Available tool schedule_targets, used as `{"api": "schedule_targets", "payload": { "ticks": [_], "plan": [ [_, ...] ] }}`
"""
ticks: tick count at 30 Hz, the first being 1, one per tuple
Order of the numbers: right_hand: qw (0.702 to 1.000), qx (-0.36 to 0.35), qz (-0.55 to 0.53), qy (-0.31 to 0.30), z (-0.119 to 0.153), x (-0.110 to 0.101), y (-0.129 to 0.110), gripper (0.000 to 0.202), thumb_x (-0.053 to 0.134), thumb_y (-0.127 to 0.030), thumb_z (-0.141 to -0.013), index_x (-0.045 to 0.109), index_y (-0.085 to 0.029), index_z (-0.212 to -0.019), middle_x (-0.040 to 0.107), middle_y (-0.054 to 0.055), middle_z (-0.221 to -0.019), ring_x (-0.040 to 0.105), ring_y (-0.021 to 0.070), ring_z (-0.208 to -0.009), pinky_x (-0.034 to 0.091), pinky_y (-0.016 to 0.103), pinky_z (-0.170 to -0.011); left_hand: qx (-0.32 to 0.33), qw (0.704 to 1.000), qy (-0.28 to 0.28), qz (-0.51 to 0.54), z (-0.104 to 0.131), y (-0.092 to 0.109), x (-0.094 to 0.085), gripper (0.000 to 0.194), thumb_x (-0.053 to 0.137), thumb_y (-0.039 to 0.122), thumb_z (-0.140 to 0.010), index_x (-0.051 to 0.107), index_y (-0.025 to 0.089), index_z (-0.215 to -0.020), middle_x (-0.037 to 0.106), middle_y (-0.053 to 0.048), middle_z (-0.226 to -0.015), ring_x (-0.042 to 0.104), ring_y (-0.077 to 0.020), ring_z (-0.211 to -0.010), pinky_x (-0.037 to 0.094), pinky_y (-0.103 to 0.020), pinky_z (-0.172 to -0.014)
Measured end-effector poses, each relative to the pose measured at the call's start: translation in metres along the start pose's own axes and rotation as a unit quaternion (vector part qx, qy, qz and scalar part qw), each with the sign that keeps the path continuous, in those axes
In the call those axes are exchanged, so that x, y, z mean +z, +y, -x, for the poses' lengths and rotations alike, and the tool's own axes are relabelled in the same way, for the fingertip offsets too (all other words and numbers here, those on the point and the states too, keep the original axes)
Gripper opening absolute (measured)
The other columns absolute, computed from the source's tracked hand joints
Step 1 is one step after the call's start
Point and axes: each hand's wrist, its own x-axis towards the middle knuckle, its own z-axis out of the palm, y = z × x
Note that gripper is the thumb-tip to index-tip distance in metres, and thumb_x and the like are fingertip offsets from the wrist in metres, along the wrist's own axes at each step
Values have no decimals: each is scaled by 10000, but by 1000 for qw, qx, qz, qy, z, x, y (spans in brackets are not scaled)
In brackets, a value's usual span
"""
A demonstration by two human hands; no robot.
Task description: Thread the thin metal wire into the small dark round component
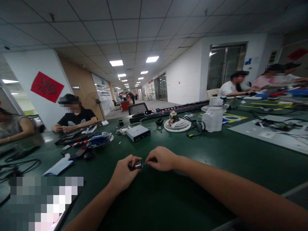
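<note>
Just above the green table, my left hand [125, 170] is closed around a small dark metal cylinder [138, 164] with a shiny end facing right. My right hand [161, 158] is closed in a pinch close to that end. A thin pin or shaft [144, 164] shows between the cylinder and my right fingertips. Whether it belongs to the cylinder or is a separate piece, I cannot tell. Beyond my hands are a silver box-shaped drive [138, 132] and a white round fan grille [177, 125] with a motor-like part on top.
A white plastic housing [212, 118] stands at the right with black cables [196, 128] beside it. A grey board [271, 133] carries electronics farther right. At left lie a blue-and-white bundle [99, 140], a computer mouse [88, 155] and a folded paper [59, 166]. Several people sit around the table.
</note>
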Motion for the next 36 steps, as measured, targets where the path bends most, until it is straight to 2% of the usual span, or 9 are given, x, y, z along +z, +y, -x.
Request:
{"api": "schedule_targets", "payload": {
  "ticks": [5, 9, 12, 17, 19, 22, 27, 33, 36],
  "plan": [
    [999, 32, 1, 18, -1, 2, 1, 248, 548, -283, -856, 750, -244, -993, 751, 18, -888, 653, 173, -747, 402, 259, -642, -9, 1000, -16, 11, 1, 3, 0, 291, 633, 121, -681, 366, 229, -641, 730, -67, -1052, 648, -249, -1068, 505, -370, -846],
    [997, 71, 34, 4, -2, 1, 1, 233, 549, -304, -848, 737, -252, -975, 739, 27, -839, 648, 192, -735, 396, 269, -623, -10, 1000, -21, 11, 1, 2, 1, 271, 623, 128, -688, 375, 230, -654, 727, -54, -1058, 646, -234, -1069, 505, -353, -851],
    [989, 136, 60, -2, -3, -1, 2, 219, 557, -338, -840, 727, -233, -932, 722, 52, -813, 643, 208, -724, 409, 282, -626, -21, 1000, -11, -11, 0, 0, 0, 254, 621, 148, -692, 383, 232, -661, 722, -56, -1068, 640, -243, -1077, 503, -354, -843],
    [971, 236, -40, -9, -6, 2, 6, 323, 675, -515, -736, 723, -221, -859, 714, 49, -832, 647, 203, -732, 405, 260, -556, -39, 998, 15, -53, -1, -4, -1, 227, 625, 171, -682, 406, 230, -664, 719, -54, -1068, 638, -261, -1075, 489, -369, -852],
    [964, 243, -98, -47, -6, 5, 7, 392, 745, -555, -646, 732, -219, -847, 715, 35, -802, 651, 195, -720, 406, 247, -534, -44, 998, 18, -51, -1, -5, -1, 207, 623, 180, -682, 422, 228, -669, 718, -50, -1062, 643, -257, -1063, 492, -364, -846],
    [959, 236, -137, -77, -7, 9, 7, 281, 766, -475, -651, 741, -219, -764, 720, 11, -766, 655, 172, -710, 420, 230, -550, -37, 998, 15, -42, -1, -7, -1, 218, 616, 166, -677, 409, 231, -658, 724, -47, -1022, 653, -247, -1039, 497, -351, -829],
    [956, 241, -153, -67, -6, 7, 4, 235, 763, -414, -650, 724, -203, -745, 710, 3, -745, 644, 151, -684, 423, 211, -537, -31, 999, 0, -27, 0, -6, 0, 220, 614, 156, -688, 408, 231, -665, 721, -47, -1048, 640, -238, -1079, 507, -336, -834],
    [961, 226, -161, -10, -7, 4, 2, 153, 687, -301, -689, 676, -175, -776, 683, 2, -736, 611, 127, -644, 419, 198, -529, -33, 999, -16, -19, 0, -2, 0, 212, 611, 155, -685, 414, 230, -668, 717, -40, -1070, 634, -233, -1098, 514, -336, -861],
    [965, 212, -153, -12, -8, 3, 2, 124, 681, -249, -681, 676, -174, -779, 682, 0, -750, 611, 125, -662, 431, 197, -561, -31, 999, -20, -15, 0, 0, -1, 211, 614, 162, -678, 415, 231, -668, 716, -45, -1073, 638, -245, -1083, 516, -345, -850]
  ]
}}
